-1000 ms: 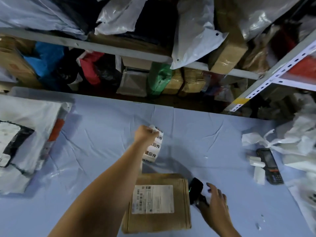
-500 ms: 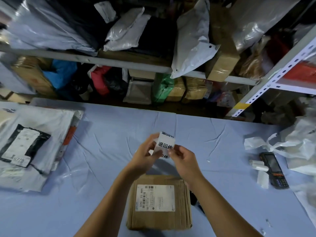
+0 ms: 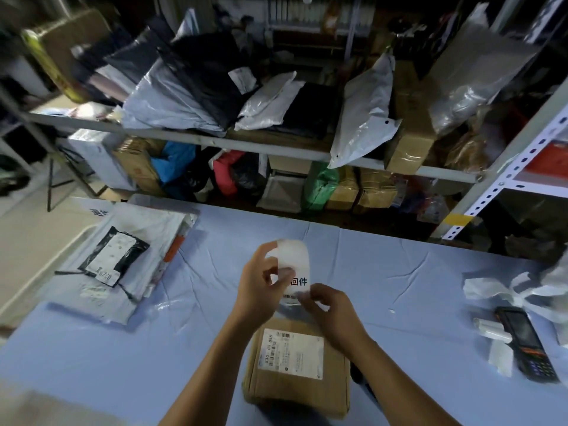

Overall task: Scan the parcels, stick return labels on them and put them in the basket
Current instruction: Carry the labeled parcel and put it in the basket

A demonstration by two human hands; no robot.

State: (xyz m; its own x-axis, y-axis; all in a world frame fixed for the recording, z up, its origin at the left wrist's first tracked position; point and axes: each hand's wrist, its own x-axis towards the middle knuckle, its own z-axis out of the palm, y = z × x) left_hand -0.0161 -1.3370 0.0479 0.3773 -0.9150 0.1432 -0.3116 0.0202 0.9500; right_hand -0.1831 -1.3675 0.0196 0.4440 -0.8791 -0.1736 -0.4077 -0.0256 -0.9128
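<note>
Left grip (image 3: pixel 258 281) is raised above the worktop, fingers curled round a white paper label strip (image 3: pixel 293 262) printed with black characters. The strip arches up over the fingers; its upper part shows blank, its lower part shows the print. Right grip (image 3: pixel 332 309) sits just below, thumb and fingertips pinched on the strip's lower edge. Both are clenched on the same strip (my reading: one anchors the backing so the other can peel a single label free).

Brown cardboard parcel (image 3: pixel 298 367) lies flat on the pale blue cloth worktop (image 3: pixel 399 281), directly beneath the wrists. Its white shipping label (image 3: pixel 292 353) faces up. It is probably parked there so a peeled label has only a short way down to the bare cardboard beside that print. No return label is visible on it yet.

Step in hand, as I judge it: peeling. Sticking and the basket are not yet done, and no basket is in view.

To the left is a loose pile of flat white plastic mailer bags (image 3: pixel 132 259) with a black pouch (image 3: pixel 116 256) on top. At far right a black handheld terminal (image 3: pixel 525 345) lies beside crumpled white paper scraps (image 3: pixel 504 287). Grey metal shelving (image 3: pixel 215 142) stands behind, crammed with bags and boxes.

Risk: the label curls onto a fingertip, or lands over the barcode.
</note>
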